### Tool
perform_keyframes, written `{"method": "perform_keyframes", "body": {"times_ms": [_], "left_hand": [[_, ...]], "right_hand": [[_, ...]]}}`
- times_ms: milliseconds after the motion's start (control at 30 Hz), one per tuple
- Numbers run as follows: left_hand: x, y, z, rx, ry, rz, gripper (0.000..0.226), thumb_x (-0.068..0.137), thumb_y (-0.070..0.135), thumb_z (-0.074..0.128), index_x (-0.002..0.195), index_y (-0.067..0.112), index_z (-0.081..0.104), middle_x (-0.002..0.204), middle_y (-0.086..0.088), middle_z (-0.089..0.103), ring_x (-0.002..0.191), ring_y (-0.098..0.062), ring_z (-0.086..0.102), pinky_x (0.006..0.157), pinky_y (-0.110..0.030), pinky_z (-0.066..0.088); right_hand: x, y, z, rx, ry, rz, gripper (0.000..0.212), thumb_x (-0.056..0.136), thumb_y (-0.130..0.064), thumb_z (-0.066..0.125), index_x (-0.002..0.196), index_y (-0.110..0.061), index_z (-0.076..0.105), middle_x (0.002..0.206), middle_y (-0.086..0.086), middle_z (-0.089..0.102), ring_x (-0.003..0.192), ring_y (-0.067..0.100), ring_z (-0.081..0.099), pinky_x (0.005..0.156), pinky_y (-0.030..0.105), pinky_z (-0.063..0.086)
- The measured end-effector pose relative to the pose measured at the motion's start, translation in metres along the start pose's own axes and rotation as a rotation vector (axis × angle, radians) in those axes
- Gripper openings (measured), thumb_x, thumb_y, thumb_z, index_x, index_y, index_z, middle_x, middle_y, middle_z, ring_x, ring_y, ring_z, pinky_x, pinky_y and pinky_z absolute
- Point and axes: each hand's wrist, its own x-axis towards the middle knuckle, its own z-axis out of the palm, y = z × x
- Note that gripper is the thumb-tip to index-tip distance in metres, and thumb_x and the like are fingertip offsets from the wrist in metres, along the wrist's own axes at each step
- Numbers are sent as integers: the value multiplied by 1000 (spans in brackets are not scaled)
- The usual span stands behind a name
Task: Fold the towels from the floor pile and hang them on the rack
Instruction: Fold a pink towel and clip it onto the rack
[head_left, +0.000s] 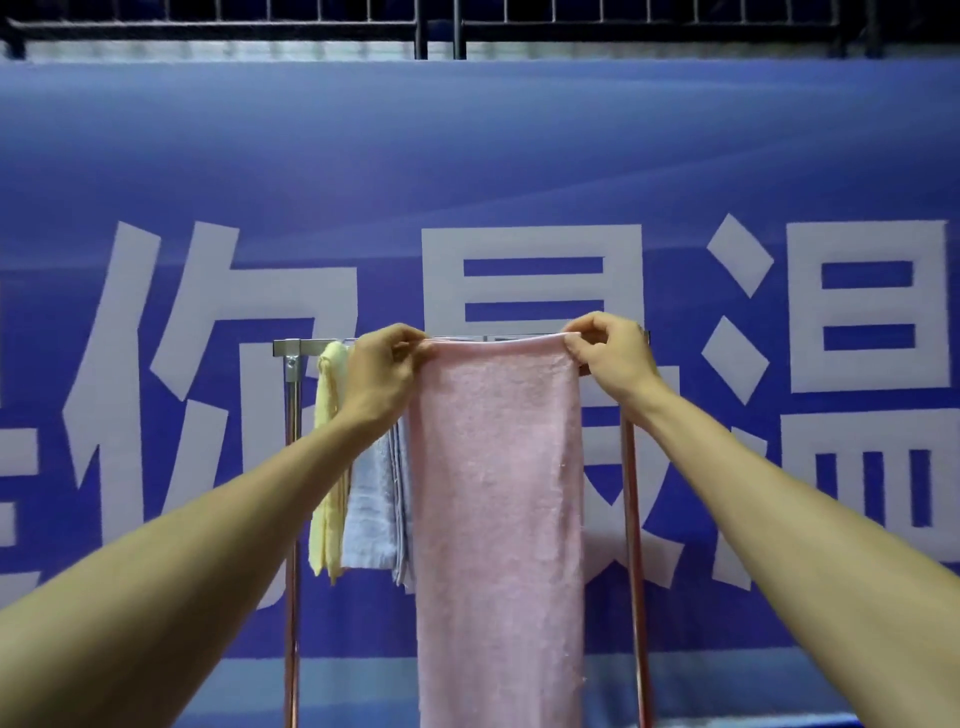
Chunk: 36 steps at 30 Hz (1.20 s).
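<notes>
- Pink towel (498, 493): hangs as a long, narrow strip from the top bar of the rack (292, 467). Its upper edge lies along the bar, and its body falls straight between the two posts and runs past the lower edge of the view. Whether a second half hangs behind the bar cannot be told.
- Left hand (382, 364): at the upper left corner of the pink towel. The fingers (410, 338) are curled, and with the thumb they pinch the top edge at the bar.
- Right hand (608, 348): at the upper right corner. The fingers (592, 325) are curled over, and with the thumb they pinch the edge there.
- Both forearms are bare and reach up from the lower corners of the view.
- Yellow towel (327, 441): hangs bunched and narrow on the bar, just beside the left post.
- Blue towel (371, 509): pale and folded, it hangs between the yellow and pink towels. Its top is hidden behind the left forearm, and its right edge meets the pink towel.
- Rack: silvery bar with a corner bracket, on shiny upright posts.
- Banner (467, 156): blue with large white characters, it fills the background behind the rack.
- Railing (467, 21): dark wire, running above the banner.
</notes>
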Motion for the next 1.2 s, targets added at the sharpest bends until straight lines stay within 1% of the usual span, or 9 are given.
{"method": "perform_keyframes", "body": {"times_ms": [167, 367, 467, 567, 767, 933, 1000, 1133, 1200], "left_hand": [[-2, -18, -7, -151, -108, -178, 11, 92, 15, 60, 86, 11, 68, 77, 3, 63, 70, -9, 57, 70, -33, 52], [-15, -18, -16, -104, -60, -158, 14, 94, 12, 57, 81, 10, 64, 75, 11, 52, 67, -2, 50, 63, -12, 47], [-24, -30, -18, -258, -139, -426, 18, 95, 17, 55, 79, 16, 64, 70, 4, 57, 59, -5, 50, 50, -15, 43], [-48, -48, -20, -440, -302, -632, 18, 97, 19, 53, 97, 8, 67, 62, 6, 59, 46, -2, 51, 42, -13, 40], [-124, -111, 3, -443, -401, -746, 20, 97, 22, 53, 92, 9, 68, 70, 0, 48, 57, -10, 35, 49, -21, 27], [-181, -151, 18, -376, -421, -861, 18, 97, 18, 52, 92, 7, 66, 48, 14, 51, 43, 0, 41, 42, -12, 34], [-206, -166, 27, -358, -413, -911, 20, 97, 19, 53, 98, 5, 67, 52, 12, 54, 45, -1, 44, 44, -13, 37], [-260, -195, 41, -360, -371, -1058, 17, 95, 21, 57, 90, 12, 70, 87, -10, 55, 77, -19, 44, 56, -21, 42], [-285, -206, 45, -367, -372, -1124, 16, 94, 21, 58, 89, 12, 70, 89, -10, 60, 76, -19, 51, 58, -24, 44]], "right_hand": [[-18, 2, 8, 186, -51, 35, 10, 93, -9, 57, 96, -11, 67, 90, 0, 66, 84, 12, 63, 66, 22, 56], [-26, 9, 28, 252, -80, 139, 12, 93, -7, 57, 94, -14, 67, 93, 2, 67, 86, 16, 64, 66, 25, 56], [-34, 16, 31, 233, -169, 157, 12, 93, -7, 58, 92, -16, 67, 91, 2, 67, 83, 14, 64, 64, 24, 58], [-46, 34, 36, 209, -213, 212, 13, 92, -6, 59, 90, -15, 68, 91, 4, 68, 81, 13, 64, 62, 23, 56], [-107, 108, 62, 340, -187, 555, 13, 91, -5, 59, 92, -13, 68, 89, 2, 67, 82, 17, 61, 66, 28, 52], [-167, 169, 85, 340, -272, 792, 14, 89, -4, 61, 99, -5, 70, 87, 7, 68, 75, 16, 60, 63, 27, 52], [-185, 187, 90, 345, -280, 834, 15, 89, -4, 61, 101, -3, 70, 86, 8, 67, 75, 15, 60, 63, 28, 53], [-216, 217, 101, 338, -275, 938, 13, 89, -2, 59, 88, -9, 69, 79, 6, 66, 70, 14, 59, 62, 25, 52], [-232, 229, 103, 322, -277, 990, 14, 89, -2, 60, 86, -11, 70, 77, 5, 65, 68, 13, 58, 61, 24, 52]]}}
